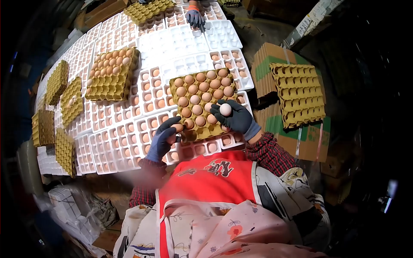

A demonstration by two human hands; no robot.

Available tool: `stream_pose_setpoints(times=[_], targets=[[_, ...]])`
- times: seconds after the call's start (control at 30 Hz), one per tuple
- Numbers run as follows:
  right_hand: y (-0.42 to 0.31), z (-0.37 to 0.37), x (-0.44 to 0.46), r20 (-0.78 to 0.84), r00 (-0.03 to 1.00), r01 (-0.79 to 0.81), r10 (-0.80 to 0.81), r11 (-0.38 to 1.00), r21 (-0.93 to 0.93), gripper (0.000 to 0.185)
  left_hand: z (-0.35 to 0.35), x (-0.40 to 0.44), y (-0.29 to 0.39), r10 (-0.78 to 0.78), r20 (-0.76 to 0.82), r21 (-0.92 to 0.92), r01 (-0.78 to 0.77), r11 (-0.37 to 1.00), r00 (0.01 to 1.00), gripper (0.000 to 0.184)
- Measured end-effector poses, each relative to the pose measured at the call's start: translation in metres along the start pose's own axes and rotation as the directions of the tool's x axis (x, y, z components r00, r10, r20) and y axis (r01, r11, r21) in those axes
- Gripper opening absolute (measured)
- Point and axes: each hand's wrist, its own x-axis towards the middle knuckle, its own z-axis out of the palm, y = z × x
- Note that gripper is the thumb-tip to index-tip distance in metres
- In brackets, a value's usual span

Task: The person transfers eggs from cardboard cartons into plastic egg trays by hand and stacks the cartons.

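Both my hands wear dark gloves with blue cuffs. My left hand (162,139) is closed on brown eggs (177,127) at the lower left corner of a yellow egg tray. In my right hand (239,118), over the tray's right side, lies a pale egg (225,109). The yellow tray (211,132) holds rows of brown eggs, with bare cups along its near edge. It rests on white compartment trays (148,112), many of whose cells hold eggs.
Another person's gloved hand (195,18) reaches in at the top. More yellow trays stand at left (57,82), one with eggs (108,88). At right, a bare yellow tray (299,95) lies on cardboard (266,71). White trays without eggs (172,43) lie beyond.
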Motion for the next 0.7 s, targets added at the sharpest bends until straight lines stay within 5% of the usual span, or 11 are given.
stream_pose_setpoints(times=[0.07,0.1,0.17,0.23,0.27,0.3,0.37,0.43,0.57,0.63,0.7], targets=[[0.000,0.008,0.000,-0.006,0.998,0.064,-0.067,0.970,-0.236,0.042,0.016,0.014,-0.002,0.091,-0.141,0.475,-0.013,0.880,0.986,0.045],[-0.001,0.012,0.001,-0.072,0.997,0.019,-0.035,0.978,-0.209,0.038,0.016,0.024,-0.011,0.485,0.134,0.957,-0.241,0.164,0.864,0.050],[0.002,0.004,0.004,-0.131,0.991,-0.027,0.003,0.983,-0.183,0.034,0.033,0.030,-0.020,0.451,0.073,0.989,-0.008,-0.145,0.889,0.052],[0.013,-0.024,0.010,0.025,0.996,0.083,-0.082,0.830,-0.552,0.033,0.048,0.035,-0.023,0.415,0.059,0.966,0.054,-0.254,0.908,0.047],[-0.004,-0.010,0.016,-0.291,0.916,-0.393,0.277,0.768,-0.506,0.034,0.047,0.039,-0.027,0.407,0.076,0.952,0.055,-0.302,0.910,0.045],[0.010,-0.008,0.020,-0.123,0.987,-0.152,0.103,0.350,-0.924,0.043,0.046,0.043,-0.029,0.398,0.095,0.935,0.055,-0.350,0.912,0.044],[0.025,0.002,0.010,0.284,0.959,0.228,-0.023,-0.532,-0.815,0.045,0.045,0.043,-0.026,0.398,0.067,0.962,0.046,-0.268,0.915,0.043],[0.037,0.016,0.015,0.216,0.976,0.165,0.008,-0.673,-0.721,0.035,0.038,0.041,-0.019,0.400,0.035,0.990,0.022,-0.138,0.916,0.041],[0.029,0.006,0.024,0.266,0.962,0.209,-0.053,-0.484,-0.850,0.024,-0.008,0.039,-0.024,0.577,0.068,0.938,-0.249,0.240,0.814,0.048],[0.004,-0.004,0.024,0.123,0.987,0.142,-0.105,0.188,-0.972,0.027,0.009,0.021,0.018,-0.013,-0.353,0.371,0.153,0.916,0.935,0.048],[-0.023,0.004,0.015,-0.221,0.973,-0.097,-0.062,0.759,-0.643,0.033,-0.007,0.028,0.026,0.043,-0.339,0.240,0.042,0.970,0.940,0.043]])
